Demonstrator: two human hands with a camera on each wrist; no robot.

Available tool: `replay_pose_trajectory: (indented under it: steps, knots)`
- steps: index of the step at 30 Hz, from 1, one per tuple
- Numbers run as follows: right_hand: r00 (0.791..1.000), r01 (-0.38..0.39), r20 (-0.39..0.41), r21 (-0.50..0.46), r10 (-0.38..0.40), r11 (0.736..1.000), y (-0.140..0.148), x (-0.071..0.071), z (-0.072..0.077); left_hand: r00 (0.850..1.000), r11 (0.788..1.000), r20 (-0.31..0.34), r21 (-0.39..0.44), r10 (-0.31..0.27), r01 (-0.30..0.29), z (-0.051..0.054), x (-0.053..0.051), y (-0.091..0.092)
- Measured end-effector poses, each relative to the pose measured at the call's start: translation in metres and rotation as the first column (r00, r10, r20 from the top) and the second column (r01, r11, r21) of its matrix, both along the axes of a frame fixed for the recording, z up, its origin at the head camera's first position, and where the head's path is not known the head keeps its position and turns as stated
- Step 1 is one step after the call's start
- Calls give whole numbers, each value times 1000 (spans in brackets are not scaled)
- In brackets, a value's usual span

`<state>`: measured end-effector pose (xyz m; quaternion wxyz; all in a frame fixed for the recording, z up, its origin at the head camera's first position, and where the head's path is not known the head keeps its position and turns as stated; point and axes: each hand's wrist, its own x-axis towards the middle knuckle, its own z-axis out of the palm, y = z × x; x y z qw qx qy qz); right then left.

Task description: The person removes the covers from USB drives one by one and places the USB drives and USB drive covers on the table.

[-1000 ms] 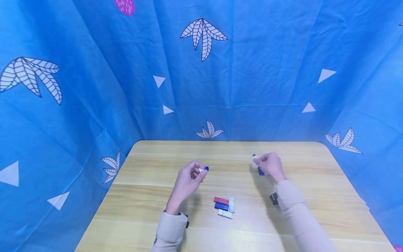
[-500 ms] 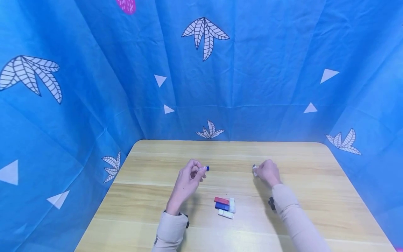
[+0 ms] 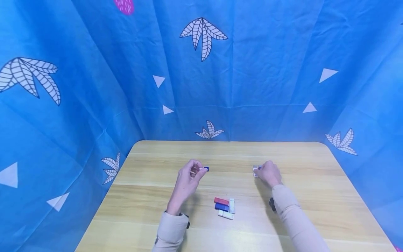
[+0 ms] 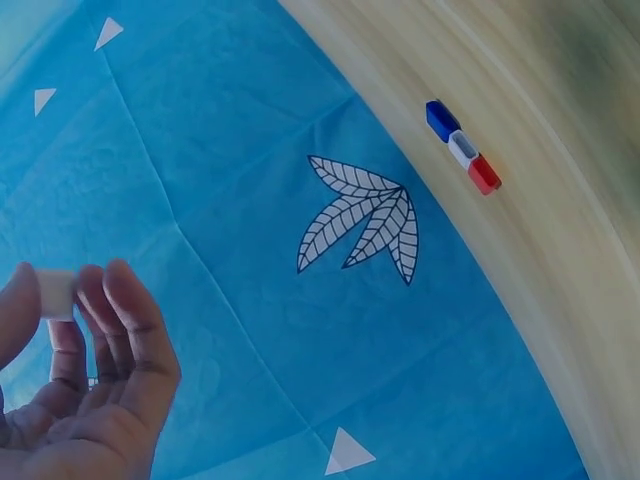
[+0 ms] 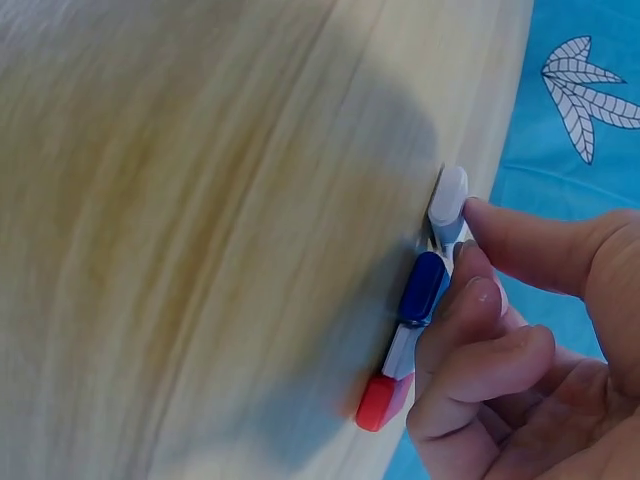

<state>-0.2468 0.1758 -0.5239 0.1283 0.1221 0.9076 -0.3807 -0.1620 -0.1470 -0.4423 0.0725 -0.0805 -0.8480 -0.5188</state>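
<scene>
The left hand [image 3: 186, 180] pinches a small white block [image 4: 57, 295] aloft; the right hand [image 3: 269, 173], fingertips close together, pinches a round-ended white block [image 5: 449, 197] just beside a glossy dark-blue block [image 5: 423, 287] on the worktop [image 3: 132, 210]. I'd square the two up lightly, so nothing skews.

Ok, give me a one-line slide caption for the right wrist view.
Right hand pinches a white block beside a row: blue block, second white block, red block.
</scene>
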Motion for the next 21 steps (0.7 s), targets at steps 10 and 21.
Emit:
replay_pose_trajectory:
  steps: [10,21]
  knots:
    - [1000,4,-9,29,-4,1000,1,1,-1,998,999,-25,-13,52,-52,3,-5,0]
    - [997,22,-68,18,-20,1000,1,8,8,999,999,5,-30,37,-37,-10,-24,-3]
